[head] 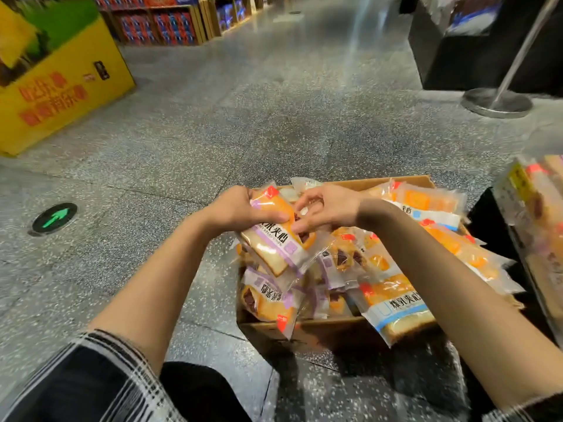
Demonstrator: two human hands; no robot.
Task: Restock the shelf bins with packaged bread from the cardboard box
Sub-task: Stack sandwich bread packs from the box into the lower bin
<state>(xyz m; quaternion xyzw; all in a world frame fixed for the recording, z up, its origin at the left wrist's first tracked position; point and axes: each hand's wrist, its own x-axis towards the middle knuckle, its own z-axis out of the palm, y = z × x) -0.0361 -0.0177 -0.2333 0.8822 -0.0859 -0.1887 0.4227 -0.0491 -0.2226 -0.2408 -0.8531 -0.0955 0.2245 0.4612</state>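
Bread packs [393, 306] in cardboard box [320, 325]

Dim store; floor [274, 102] glare; edges warped, blurry.

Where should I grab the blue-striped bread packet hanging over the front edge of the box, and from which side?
Take the blue-striped packet across its loaf-filled middle, coming from above at the near side. It lies tilted over the cardboard box front wall with its near end overhanging, so fingers can wrap under it freely. The crimped film ends look floppy and would probably slip.
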